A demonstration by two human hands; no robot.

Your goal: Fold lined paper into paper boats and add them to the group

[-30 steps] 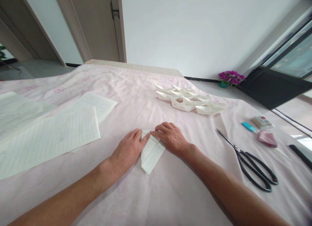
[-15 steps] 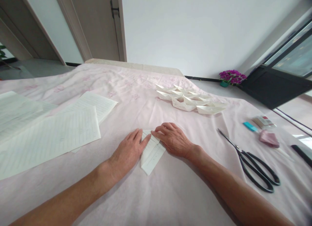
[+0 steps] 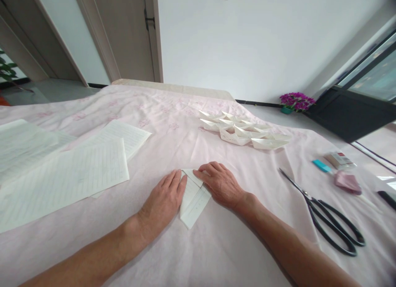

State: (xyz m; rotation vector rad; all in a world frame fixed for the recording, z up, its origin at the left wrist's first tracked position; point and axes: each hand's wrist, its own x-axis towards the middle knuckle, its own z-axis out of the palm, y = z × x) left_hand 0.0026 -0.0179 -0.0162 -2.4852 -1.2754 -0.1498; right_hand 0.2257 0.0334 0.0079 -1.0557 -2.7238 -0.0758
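Note:
A small folded sheet of paper (image 3: 194,204) with printed lines lies on the pink cloth between my hands, one corner pointing toward me. My left hand (image 3: 165,200) rests along its left edge, fingers stretched out and lying flat, with the thumb drawn in beside them. At the upper right edge, my right hand (image 3: 221,183) has its fingers bent and gripping the paper near the top fold. Part of that edge is hidden under the right fingers. Beyond the hands, several folded paper boats (image 3: 239,132) stand close together.
Lined paper sheets (image 3: 71,175) overlap on the left. Black-handled scissors (image 3: 321,214) lie on the right, near a blue eraser-like block (image 3: 321,166), a small clear-wrapped pack (image 3: 340,159) and a pink cloth piece (image 3: 348,182). The patterned tablecloth (image 3: 173,109) has wrinkles.
My left thumb has moved off the paper's face, back toward the left fingers. The right hand stays at the upper right edge. The whole view has shifted slightly.

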